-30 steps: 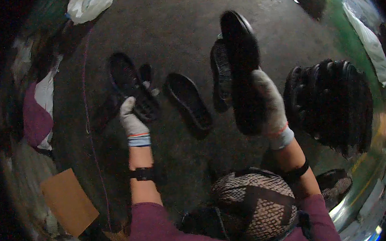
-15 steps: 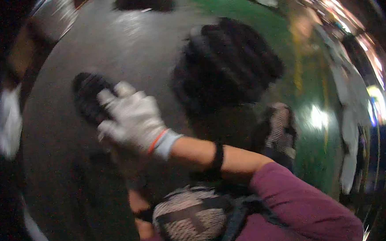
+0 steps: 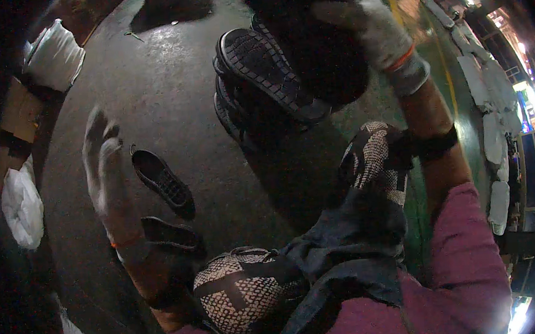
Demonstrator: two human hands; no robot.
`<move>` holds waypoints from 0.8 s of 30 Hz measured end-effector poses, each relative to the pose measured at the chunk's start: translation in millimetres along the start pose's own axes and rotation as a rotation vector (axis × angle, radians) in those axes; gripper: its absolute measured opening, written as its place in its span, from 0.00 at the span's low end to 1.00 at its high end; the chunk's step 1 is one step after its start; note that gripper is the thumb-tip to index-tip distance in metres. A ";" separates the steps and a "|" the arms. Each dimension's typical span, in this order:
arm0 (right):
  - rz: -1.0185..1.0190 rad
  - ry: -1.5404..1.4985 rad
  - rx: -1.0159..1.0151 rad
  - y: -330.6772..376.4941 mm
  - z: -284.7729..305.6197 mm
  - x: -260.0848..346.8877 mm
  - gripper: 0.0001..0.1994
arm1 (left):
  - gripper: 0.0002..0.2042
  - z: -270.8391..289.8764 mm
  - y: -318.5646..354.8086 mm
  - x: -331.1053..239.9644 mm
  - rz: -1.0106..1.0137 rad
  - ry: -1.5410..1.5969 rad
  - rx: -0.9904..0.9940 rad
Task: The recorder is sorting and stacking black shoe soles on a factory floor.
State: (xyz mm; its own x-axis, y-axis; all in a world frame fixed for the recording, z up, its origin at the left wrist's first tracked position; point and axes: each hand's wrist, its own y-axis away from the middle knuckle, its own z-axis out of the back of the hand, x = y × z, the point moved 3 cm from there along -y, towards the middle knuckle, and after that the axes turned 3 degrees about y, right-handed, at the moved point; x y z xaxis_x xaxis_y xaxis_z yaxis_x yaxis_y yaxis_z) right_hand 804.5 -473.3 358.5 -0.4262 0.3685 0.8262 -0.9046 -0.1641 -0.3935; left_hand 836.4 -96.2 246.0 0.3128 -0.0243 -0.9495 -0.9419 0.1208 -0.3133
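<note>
My right hand (image 3: 377,35), in a white knit glove with an orange cuff line, is closed on a dark shoe (image 3: 332,65) close to the camera, its outline mostly lost in shadow. Just left of it, a stack of black shoes (image 3: 260,66) shows a treaded sole. My left hand (image 3: 103,168), gloved too, is raised on the left with its fingers stretched out and nothing in it. Beside that hand, a black laced shoe (image 3: 163,181) lies on the floor. Another black shoe (image 3: 168,233) lies nearer, by my left wrist.
White sacks (image 3: 57,56) and a white plastic bag (image 3: 22,206) line the left side. Pale wrapped bundles (image 3: 480,83) run along the right. A dark object (image 3: 172,7) stands at the far end. My trouser legs (image 3: 350,223) and snakeskin-patterned coverings (image 3: 250,284) are near.
My right hand has swung from a black shoe at the left to the far right, where it grips a dark shoe. My left hand has come up into view, open.
</note>
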 end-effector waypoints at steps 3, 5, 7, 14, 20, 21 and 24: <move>-0.209 0.022 -0.011 20.5 87.5 -68.3 0.28 | 0.27 42.9 25.6 55.8 0.066 0.127 -0.019; -0.279 0.168 0.051 16.0 66.7 -80.7 0.35 | 0.27 66.7 61.9 82.9 0.058 0.139 -0.041; -0.353 0.131 0.086 12.7 65.4 -104.1 0.36 | 0.27 85.9 97.1 124.9 0.260 -0.243 -0.165; -0.387 0.384 0.162 0.3 94.6 -172.6 0.36 | 0.21 167.9 186.5 212.4 0.565 -0.747 -0.412; 0.157 1.404 0.110 -7.7 24.8 -181.1 0.36 | 0.22 331.4 271.5 235.4 0.962 -1.362 -0.977; 0.322 1.350 0.124 -11.5 15.0 -172.8 0.33 | 0.24 352.8 278.4 233.2 1.035 -1.429 -0.980; 0.341 1.536 0.078 4.9 6.0 -141.9 0.29 | 0.24 362.7 289.0 260.1 1.234 -1.323 -0.842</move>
State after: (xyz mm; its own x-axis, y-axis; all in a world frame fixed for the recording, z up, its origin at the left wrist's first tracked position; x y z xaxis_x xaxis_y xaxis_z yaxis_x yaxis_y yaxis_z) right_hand 860.5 -531.8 241.8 -0.2295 0.8382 -0.4948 -0.7905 -0.4571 -0.4077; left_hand 689.9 292.4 -86.1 -0.9242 0.3535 -0.1447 -0.3670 -0.9267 0.0804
